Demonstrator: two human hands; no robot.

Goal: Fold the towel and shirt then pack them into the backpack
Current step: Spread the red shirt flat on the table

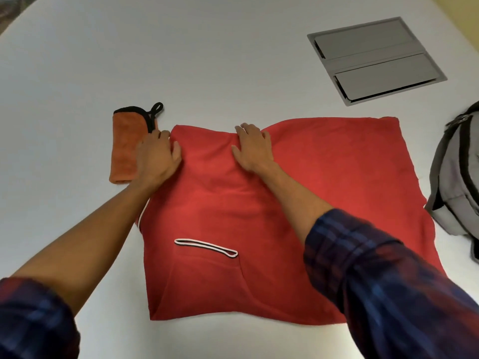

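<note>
**Red shirt half folded on the table**

The red shirt, soft and matte with a white-and-black trimmed opening, lies flat on the pale table. The left hand and right hand press its far edge, fingers spread, gripping nothing. A folded orange towel, plush and black-edged, lies just left; a grey backpack sits right.
</note>
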